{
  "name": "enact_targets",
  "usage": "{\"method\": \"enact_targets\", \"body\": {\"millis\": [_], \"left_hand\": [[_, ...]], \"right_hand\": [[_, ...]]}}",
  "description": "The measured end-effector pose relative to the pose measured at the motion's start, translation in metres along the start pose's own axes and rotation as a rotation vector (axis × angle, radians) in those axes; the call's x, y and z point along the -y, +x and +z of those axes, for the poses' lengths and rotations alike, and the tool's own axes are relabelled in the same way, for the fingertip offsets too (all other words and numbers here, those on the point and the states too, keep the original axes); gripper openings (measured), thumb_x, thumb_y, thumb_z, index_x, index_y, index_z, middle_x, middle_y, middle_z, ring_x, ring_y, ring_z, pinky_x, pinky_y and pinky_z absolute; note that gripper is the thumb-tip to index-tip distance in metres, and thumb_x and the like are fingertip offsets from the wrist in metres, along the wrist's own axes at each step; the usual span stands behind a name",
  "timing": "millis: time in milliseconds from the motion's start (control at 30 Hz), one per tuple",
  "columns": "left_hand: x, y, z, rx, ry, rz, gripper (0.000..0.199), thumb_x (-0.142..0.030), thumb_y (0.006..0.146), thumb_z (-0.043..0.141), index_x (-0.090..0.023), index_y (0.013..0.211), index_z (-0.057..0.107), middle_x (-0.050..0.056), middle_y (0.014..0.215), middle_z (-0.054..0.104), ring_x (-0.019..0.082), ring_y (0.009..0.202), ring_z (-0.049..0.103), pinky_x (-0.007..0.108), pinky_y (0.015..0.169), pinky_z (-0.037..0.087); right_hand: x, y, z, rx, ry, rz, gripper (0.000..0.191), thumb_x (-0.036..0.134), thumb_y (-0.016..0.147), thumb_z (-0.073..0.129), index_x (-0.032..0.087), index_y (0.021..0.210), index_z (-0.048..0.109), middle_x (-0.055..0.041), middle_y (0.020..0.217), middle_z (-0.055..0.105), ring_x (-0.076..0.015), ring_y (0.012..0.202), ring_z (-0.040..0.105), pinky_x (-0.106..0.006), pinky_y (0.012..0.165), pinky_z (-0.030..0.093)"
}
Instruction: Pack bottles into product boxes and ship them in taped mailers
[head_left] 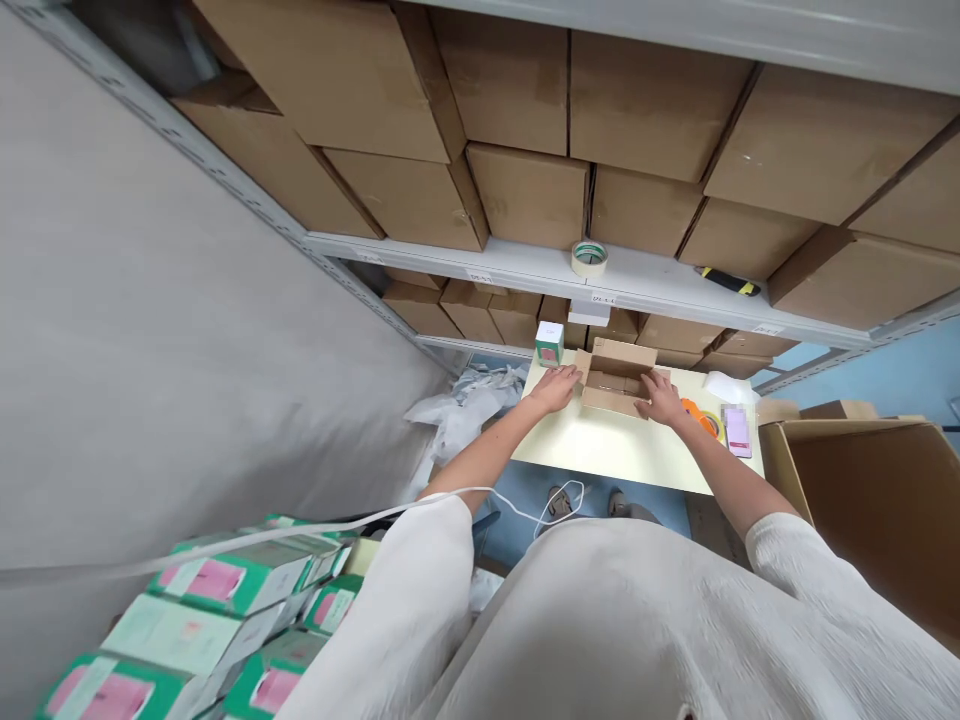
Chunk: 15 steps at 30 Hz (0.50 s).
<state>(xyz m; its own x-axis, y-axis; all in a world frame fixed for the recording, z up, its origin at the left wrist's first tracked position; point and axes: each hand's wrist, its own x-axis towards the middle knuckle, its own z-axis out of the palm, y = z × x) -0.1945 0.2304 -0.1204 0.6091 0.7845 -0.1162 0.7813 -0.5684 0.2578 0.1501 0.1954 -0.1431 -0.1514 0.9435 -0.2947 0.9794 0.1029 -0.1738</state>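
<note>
An unclosed small cardboard box sits on the pale tabletop with its flaps raised and folded outward. My left hand is at the box's left flap, its fingertips on the flap edge. On the other side, my right hand grips the right wall, fingers reaching over the edge and thumb near the front corner. No contents can be made out inside the box. Just behind my left hand stands a small green and white carton with a pink patch.
Orange tape dispenser and phone lie right of the box. Shelves behind hold cardboard boxes, a tape roll and a cutter. A large open carton stands right; green cartons and a white cable are left.
</note>
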Motion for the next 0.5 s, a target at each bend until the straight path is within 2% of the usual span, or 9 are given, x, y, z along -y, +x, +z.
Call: {"method": "enact_targets", "body": {"millis": [133,233,367,500], "left_hand": [[-0.019,-0.028,-0.004,-0.051,0.004,-0.162,0.060,-0.016,0.097,0.053,-0.022,0.157,0.054,0.016,0.164,0.051,0.034,0.148,0.052,0.050,0.121,0.043],[-0.045,-0.062,0.004,-0.109,-0.024,-0.316,0.060,-0.018,0.099,0.053,-0.022,0.158,0.053,0.016,0.166,0.051,0.034,0.150,0.051,0.051,0.123,0.042],[-0.099,-0.121,0.033,-0.173,-0.121,-0.512,0.061,-0.019,0.099,0.053,-0.019,0.160,0.052,0.018,0.167,0.050,0.033,0.151,0.052,0.052,0.126,0.041],[-0.160,-0.192,0.068,-0.241,-0.217,-0.697,0.063,-0.019,0.097,0.057,-0.022,0.160,0.053,0.016,0.166,0.051,0.033,0.152,0.051,0.052,0.127,0.042]], "right_hand": [[0.001,0.002,-0.013,-0.034,-0.009,-0.151,0.075,0.050,0.102,0.053,0.020,0.169,0.037,-0.0190,0.178,0.030,-0.0420,0.154,0.038,-0.058,0.123,0.033],[0.007,0.006,-0.019,-0.056,-0.032,-0.308,0.072,0.047,0.103,0.051,0.020,0.168,0.040,-0.0181,0.177,0.033,-0.0408,0.154,0.037,-0.057,0.123,0.034],[0.029,-0.005,-0.014,-0.082,-0.037,-0.568,0.065,0.045,0.104,0.047,0.022,0.164,0.045,-0.0174,0.173,0.039,-0.0402,0.154,0.037,-0.058,0.121,0.036],[0.070,-0.039,0.004,-0.046,-0.038,-0.812,0.062,0.043,0.104,0.047,0.023,0.163,0.048,-0.0178,0.169,0.045,-0.0415,0.150,0.041,-0.060,0.120,0.037]]}}
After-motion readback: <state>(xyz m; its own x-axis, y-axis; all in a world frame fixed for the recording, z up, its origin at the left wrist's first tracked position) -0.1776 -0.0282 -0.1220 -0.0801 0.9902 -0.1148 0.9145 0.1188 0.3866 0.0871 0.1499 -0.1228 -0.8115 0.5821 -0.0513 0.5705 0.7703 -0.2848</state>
